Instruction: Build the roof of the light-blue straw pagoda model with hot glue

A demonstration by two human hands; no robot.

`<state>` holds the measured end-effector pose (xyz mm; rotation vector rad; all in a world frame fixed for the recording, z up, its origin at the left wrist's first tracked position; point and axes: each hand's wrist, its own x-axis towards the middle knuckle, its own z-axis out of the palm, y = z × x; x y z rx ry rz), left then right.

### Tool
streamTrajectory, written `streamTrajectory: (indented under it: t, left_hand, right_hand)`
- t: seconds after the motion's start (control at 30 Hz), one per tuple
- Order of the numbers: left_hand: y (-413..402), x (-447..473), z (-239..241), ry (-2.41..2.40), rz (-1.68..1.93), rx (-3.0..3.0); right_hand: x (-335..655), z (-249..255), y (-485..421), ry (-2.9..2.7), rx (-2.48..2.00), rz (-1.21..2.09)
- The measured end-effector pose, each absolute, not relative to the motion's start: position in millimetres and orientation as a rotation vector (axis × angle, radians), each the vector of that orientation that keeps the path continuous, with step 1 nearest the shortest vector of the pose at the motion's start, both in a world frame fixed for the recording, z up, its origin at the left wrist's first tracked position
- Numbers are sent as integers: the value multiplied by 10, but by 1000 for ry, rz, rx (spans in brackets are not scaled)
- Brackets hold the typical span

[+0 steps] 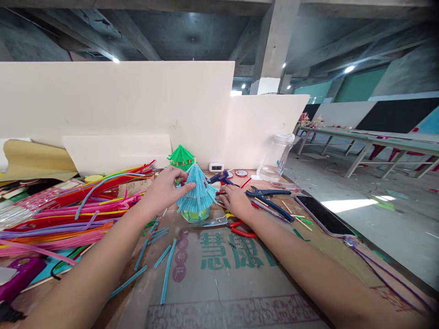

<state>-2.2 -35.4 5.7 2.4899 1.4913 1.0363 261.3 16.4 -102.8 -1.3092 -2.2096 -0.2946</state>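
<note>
A small pagoda-like model (197,187) stands upright in front of me, with a layered roof of light-blue fuzzy stems and a pale green base. My left hand (169,185) grips the roof from the left, its thumb on the near side and its fingers going behind. Just right of the model, my right hand (237,200) lies low over the tools with fingers stretched leftward; anything under them is hidden. Beyond those fingers lies a dark blue glue gun (221,177). Red-handled scissors (219,222) rest below the right hand, their blades reaching toward the base.
Bundles of coloured pipe cleaners (78,214) cover the left side. Cut blue pieces (168,269) lie in front. Blue-handled pliers (269,193), a phone (324,214) and a clear jug (276,157) are on the right. Behind stand a green-roofed model (181,155) and a small clock (216,167).
</note>
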Motion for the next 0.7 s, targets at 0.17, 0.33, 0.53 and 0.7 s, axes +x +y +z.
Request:
streamTrajectory:
  t: [0.17,0.33,0.53,0.7]
  left_hand:
    - [-246,-85,-1,1366,979,2559]
    - [-135,-207,-5,1401,1029,2563]
    - [-113,-318,25,1469,1137,2462]
    - [-205,-357,111,1544,1167,2308]
  right_hand:
    - [2604,-1032,163,-2232,-1331,-281]
    - [2599,-1020,166,-2250,-1324,-257]
    - [2597,-1009,166,-2269,-1317,-224]
    - [2593,-1013,166,-2270,-1322,-202]
